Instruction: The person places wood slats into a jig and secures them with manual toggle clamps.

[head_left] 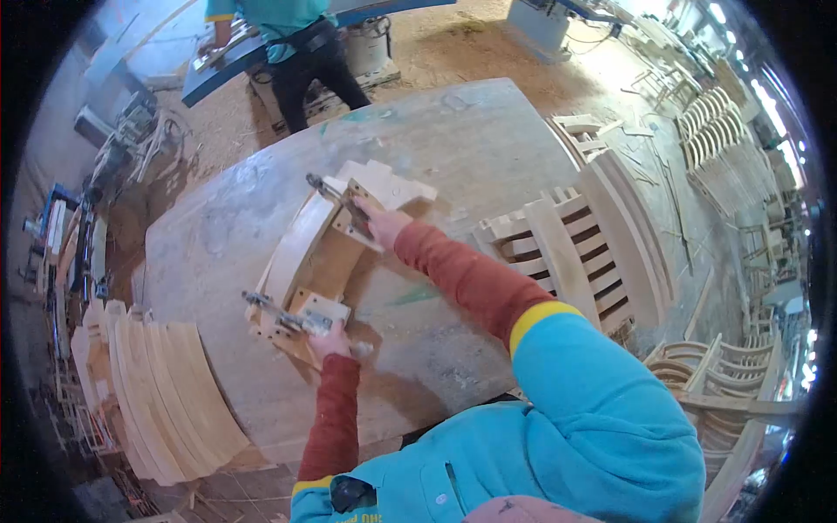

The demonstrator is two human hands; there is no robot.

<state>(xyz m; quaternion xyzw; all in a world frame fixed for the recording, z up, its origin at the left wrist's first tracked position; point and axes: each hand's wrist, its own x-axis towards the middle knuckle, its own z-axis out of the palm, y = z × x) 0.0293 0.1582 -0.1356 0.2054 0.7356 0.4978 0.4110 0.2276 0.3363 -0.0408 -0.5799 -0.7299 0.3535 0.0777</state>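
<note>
A wooden jig (pixel 338 254) lies on the worktable (pixel 436 148), with a curved wooden piece (pixel 292 248) along its left side. Two metal toggle clamps are mounted on it. My left hand (pixel 330 342) is closed around the handle end of the near toggle clamp (pixel 277 312), beside a pale block. At the jig's far end, my right hand (pixel 385 225) grips the handle area of the far toggle clamp (pixel 330 188); its fingers partly cover that clamp. Flat pale wood pieces (pixel 388 181) lie just beyond my right hand.
Curved boards (pixel 166 392) are stacked at the table's left. Slatted wooden parts (pixel 558 248) and long curved pieces (pixel 632 235) lie at the right edge. Another person (pixel 301 48) stands beyond the table at a blue machine. Chair-like frames (pixel 724 139) stand at the far right.
</note>
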